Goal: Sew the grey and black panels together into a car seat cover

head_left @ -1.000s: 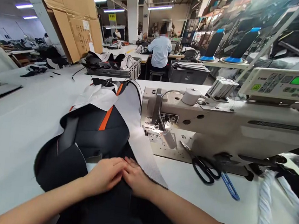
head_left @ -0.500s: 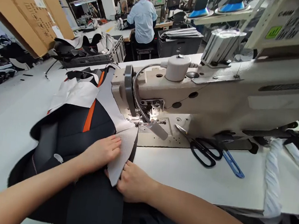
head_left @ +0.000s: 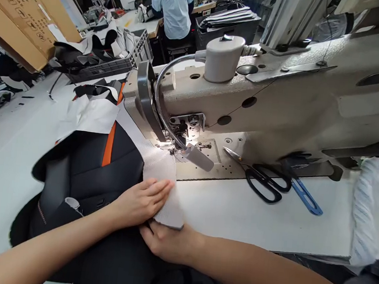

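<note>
A light grey mesh fabric strip (head_left: 162,168) runs under the needle area of a sewing machine (head_left: 179,109). It lies along a black padded seat cover (head_left: 89,172) with an orange stripe (head_left: 109,145). My left hand (head_left: 145,200) rests on the strip, fingers stretched out and pressing it down. Below it, my right hand (head_left: 169,240) is closed at the strip's lower end, gripping the fabric edge, with some fingertips hidden underneath. A bent lamp (head_left: 199,157) lights the stitching spot. White cloth (head_left: 94,114) lies over the far part of the cover.
Black-handled scissors (head_left: 262,182) and a blue-handled tool (head_left: 306,195) lie right of the needle. A twisted white cloth (head_left: 366,212) hangs at the table's right. Behind stand a crate of pieces (head_left: 117,61), a cardboard box (head_left: 30,15) and a seated person (head_left: 173,8).
The grey strip's lower end has swung right and is turned flatter. My left hand has slid right over it, and my right hand has shifted slightly right and down. The view has moved closer.
</note>
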Demonstrator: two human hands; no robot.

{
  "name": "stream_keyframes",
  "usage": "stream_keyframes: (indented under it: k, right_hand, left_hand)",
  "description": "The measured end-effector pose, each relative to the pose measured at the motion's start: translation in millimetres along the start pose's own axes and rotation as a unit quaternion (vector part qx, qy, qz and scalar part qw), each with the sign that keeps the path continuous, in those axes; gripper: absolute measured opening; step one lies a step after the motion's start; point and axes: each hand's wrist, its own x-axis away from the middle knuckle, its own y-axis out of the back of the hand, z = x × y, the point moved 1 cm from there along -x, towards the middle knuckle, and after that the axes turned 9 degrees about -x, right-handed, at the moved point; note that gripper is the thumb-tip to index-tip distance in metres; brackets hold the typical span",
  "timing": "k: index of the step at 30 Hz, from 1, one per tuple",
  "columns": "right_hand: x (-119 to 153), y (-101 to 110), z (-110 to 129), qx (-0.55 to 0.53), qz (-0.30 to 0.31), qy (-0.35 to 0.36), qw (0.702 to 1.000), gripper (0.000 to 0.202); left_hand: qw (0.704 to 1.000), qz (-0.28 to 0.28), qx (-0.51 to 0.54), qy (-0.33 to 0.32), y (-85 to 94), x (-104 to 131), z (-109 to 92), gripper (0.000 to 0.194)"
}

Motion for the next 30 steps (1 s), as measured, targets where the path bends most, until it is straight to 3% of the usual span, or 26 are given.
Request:
stream_keyframes:
  k: [4, 11, 18, 30]
  right_hand:
    - [-1, -10, -3, -0.009, -0.022, 0.037, 0.999, 0.031]
    - [2, -14, -2, -0.021, 0.012, 0.047, 0.999, 0.033]
    - [4, -15, -2, -0.042, 0.029, 0.035, 0.998, 0.030]
    - [5, -8, -10, -0.024, 0.052, -0.053, 0.997, 0.040]
  left_hand:
    - [0.993, -0.043, 0.107, -0.016, -5.8, 16, 10, 0.029]
    - [0.993, 0.036, 0.097, 0.053, -6.7, 13, 2, 0.039]
    - [0.977, -0.002, 0.199, 0.071, -9.6, 18, -1, 0.051]
    - [0.983, 0.050, 0.123, 0.129, -30.7, 3, 19, 0.045]
